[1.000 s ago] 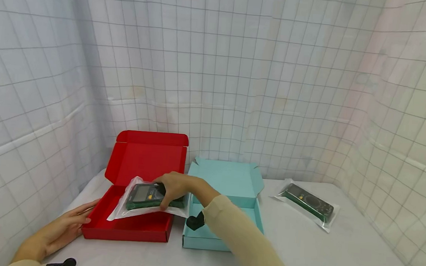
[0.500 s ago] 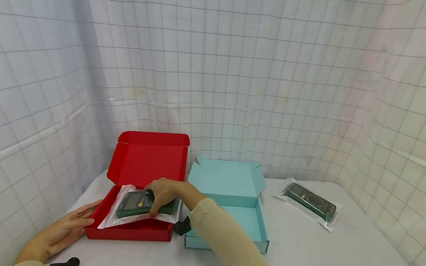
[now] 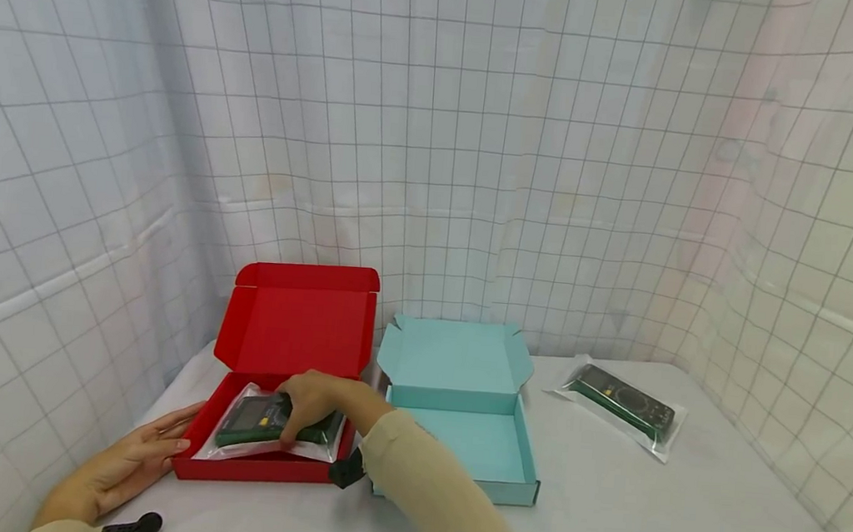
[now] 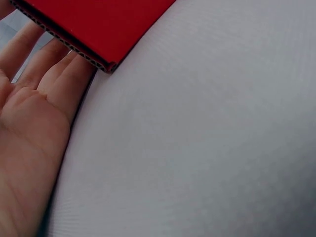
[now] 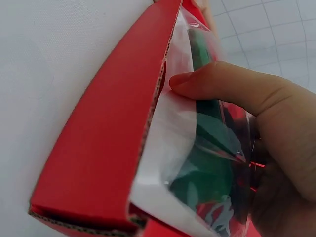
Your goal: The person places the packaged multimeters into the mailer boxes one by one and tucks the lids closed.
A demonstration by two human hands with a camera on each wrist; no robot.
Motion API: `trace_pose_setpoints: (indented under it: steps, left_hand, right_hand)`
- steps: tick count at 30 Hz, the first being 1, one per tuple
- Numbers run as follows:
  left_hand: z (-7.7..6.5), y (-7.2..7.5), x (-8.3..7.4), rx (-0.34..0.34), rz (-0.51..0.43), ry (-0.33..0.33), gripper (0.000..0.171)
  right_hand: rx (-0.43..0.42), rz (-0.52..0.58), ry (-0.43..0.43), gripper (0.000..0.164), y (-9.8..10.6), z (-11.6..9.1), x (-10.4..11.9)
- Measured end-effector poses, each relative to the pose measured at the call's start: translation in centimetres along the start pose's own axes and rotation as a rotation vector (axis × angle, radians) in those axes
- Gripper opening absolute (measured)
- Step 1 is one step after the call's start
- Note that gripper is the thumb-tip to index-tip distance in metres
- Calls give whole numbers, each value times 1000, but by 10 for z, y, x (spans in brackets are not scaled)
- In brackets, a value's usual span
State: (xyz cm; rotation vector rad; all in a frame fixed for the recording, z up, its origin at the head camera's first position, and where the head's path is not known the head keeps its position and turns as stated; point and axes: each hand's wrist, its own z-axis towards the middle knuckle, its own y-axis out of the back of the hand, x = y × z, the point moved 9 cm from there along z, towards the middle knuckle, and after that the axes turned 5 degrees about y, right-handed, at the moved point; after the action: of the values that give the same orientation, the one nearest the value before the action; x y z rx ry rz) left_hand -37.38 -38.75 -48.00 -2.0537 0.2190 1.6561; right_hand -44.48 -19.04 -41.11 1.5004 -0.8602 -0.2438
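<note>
My right hand [image 3: 314,403] grips a green and black multimeter [image 3: 252,421] in a clear plastic bag, thumb on the near side and fingers over the far side. The bagged multimeter lies inside the tray of an open red cardboard box [image 3: 256,471], slightly tilted. In the right wrist view the thumb presses the bag [image 5: 168,133] just inside the box wall [image 5: 106,118]. My left hand [image 3: 128,464] rests against the red box's left side with its fingers extended; the left wrist view shows them along the box's end [image 4: 113,29].
An open light-blue cardboard box [image 3: 458,444] stands right beside the red one, its lid raised at the back. Farther right on the white table [image 3: 602,514] lies a second bagged multimeter [image 3: 622,405]. A grid-patterned curtain [image 3: 465,160] encloses the back and sides.
My right hand has moved left and down with the bagged multimeter, from above the red box into its tray. The left hand stays at the box's side.
</note>
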Motion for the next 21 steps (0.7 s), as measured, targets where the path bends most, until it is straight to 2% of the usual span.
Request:
trace_pose_setpoints:
  steps: [10,16,19,21]
  left_hand:
    - [6,3,1,-26,-18,39,47]
    - [0,10,5,-69,-45,80,46]
    - [-2,11,6,-72,-54,96,46]
    - [0,9,6,-50,-51,96,46]
  right_hand:
    - [-29,16,21,75,-5,3,-4]
    - [-34,63,26,75,-16,3,-7]
    - [-29,82,18,78,-20,2,-10]
    - [-27,71,11,81,-21,2,-12]
